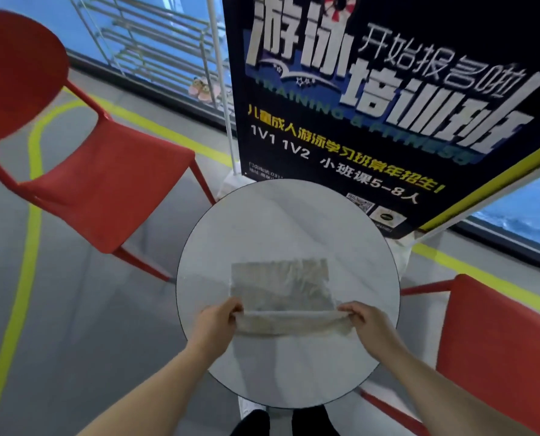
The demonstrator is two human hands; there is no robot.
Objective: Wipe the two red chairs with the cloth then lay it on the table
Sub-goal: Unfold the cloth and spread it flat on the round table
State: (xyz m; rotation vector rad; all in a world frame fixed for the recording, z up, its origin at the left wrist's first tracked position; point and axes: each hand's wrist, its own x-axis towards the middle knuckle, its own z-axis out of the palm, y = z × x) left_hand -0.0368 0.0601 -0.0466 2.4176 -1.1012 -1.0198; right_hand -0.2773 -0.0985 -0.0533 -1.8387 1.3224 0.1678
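A dark banner (372,105) stands behind the round bench (278,221). The left red chair (105,190) sits off the bench's far-left side. The right red chair (498,341) is just beside its right rim and cut off by the frame. The cloth (281,284) lies on the bench's near half, its near edge lifted. The left hand (218,322) pinches one near corner and the right hand (363,319) pinches the other. The best move is probably to keep the edge taut, lower both corners evenly and let go together. Whether the chairs are clean cannot be seen.
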